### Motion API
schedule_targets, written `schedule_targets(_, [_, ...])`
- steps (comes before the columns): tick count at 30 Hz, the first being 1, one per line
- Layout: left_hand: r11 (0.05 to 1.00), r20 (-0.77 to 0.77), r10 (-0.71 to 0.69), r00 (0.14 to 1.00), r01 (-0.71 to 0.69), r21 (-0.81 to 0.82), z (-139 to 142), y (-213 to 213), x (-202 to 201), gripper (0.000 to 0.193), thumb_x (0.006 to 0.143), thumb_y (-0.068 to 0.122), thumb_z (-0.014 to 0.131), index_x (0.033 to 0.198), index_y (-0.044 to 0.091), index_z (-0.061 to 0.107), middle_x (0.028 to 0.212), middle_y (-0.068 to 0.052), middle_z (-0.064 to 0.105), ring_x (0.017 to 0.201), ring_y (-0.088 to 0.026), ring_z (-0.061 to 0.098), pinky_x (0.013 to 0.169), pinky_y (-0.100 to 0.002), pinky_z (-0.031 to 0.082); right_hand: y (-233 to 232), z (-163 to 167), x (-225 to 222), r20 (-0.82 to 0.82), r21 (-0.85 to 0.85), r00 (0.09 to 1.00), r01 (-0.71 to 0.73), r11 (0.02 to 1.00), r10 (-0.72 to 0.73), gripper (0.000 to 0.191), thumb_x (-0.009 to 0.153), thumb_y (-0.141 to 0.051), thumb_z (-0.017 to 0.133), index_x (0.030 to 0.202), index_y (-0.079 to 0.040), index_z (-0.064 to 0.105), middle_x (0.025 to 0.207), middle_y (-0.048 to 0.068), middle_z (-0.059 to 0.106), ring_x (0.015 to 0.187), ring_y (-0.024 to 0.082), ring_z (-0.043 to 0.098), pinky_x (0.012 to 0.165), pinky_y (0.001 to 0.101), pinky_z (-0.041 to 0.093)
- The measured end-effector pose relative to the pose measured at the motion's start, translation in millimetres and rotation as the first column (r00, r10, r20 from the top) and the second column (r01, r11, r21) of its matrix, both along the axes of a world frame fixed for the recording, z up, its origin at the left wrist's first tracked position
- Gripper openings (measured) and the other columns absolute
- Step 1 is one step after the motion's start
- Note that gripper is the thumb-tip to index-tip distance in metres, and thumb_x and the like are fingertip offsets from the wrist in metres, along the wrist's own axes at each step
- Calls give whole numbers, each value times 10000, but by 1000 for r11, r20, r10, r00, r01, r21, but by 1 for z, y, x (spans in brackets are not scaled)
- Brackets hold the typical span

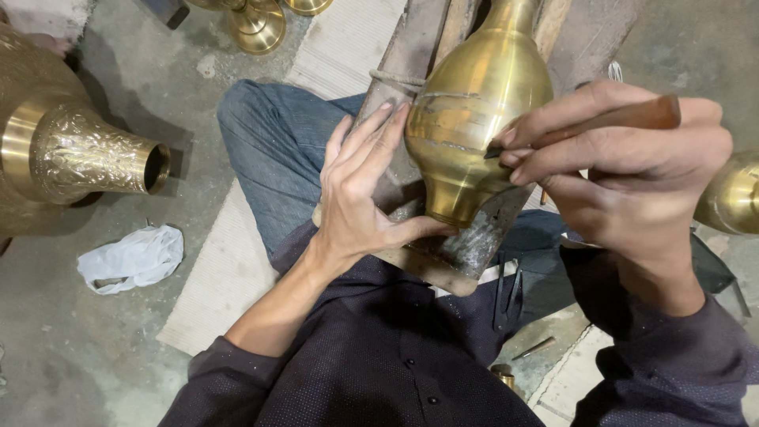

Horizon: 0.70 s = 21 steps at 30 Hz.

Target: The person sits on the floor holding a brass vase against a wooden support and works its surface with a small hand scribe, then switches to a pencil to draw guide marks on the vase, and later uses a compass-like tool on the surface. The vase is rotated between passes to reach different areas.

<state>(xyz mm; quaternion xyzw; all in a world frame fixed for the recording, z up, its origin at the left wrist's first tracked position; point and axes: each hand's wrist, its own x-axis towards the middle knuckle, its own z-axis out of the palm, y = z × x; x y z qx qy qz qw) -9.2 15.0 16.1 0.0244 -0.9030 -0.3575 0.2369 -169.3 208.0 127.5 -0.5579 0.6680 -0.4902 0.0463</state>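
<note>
Brassware fills this head-down view of a person seated cross-legged on a woven mat (229,269) over a grey concrete floor (87,348). At the far left lies a large engraved brass vessel (79,150), its flared neck pointing right, with a crumpled white plastic bag (130,257) on the floor below it. At the top edge stand brass bases (257,24) of other pieces. Moving rightward, the left hand (360,194) is open, fingers stretched flat and pointing up the picture, pressed against the left flank of a plain brass vase (474,103), the thumb hooked under its lower end. The vase sits in the middle, resting on a worn wooden block (411,55) propped over the lap; its long axis runs from the narrow neck at the top, away from the person, down to the base nearest the body, tilted slightly. Faint scribed lines cross its belly. The right hand (624,166) is closed in a pinch around a wooden-handled engraving tool (609,122), which lies nearly level, handle to the right, dark tip touching the vase's right side. So the vase lies between the hands, left hand bracing, right hand meeting it from the opposite side. A second brass piece (731,198) shows at the right edge, and small metal tools (510,292) lie near the knee.
</note>
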Motion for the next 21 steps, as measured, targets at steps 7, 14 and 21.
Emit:
schedule_targets(7, [1000, 19, 6, 1000, -5, -30, -7, 1, 1, 1203, 664, 719, 866, 1533, -19, 483, 1506, -190, 613, 1461, -348, 566, 1272, -633, 314, 1, 0, 3, -83, 18, 996, 26, 999, -25, 165, 777, 202, 673, 790, 46, 727, 893, 189, 720, 828, 249, 734, 725, 316, 628])
schedule_targets(14, [999, 29, -1, 1000, 2, -39, -8, 2, 1, 1241, 632, 738, 878, 1512, -45, 486, 1496, -198, 609, 1449, -349, 559, 1256, -640, 307, 3, -1, -3, -119, 18, 992, -34, 999, 36, 125, 771, 165, 740, 753, 43, 724, 859, 196, 716, 798, 265, 747, 755, 339, 651])
schedule_targets(21, [998, 16, -8, 1000, 9, -60, -11, 6, -1, 1289, 569, 718, 933, 1501, -50, 481, 1485, -196, 609, 1447, -344, 555, 1268, -641, 275, 4, -9, -10, -208, -77, 975, -100, 992, 83, 129, 762, 176, 753, 722, 57, 724, 819, 208, 713, 747, 261, 734, 694, 333, 636])
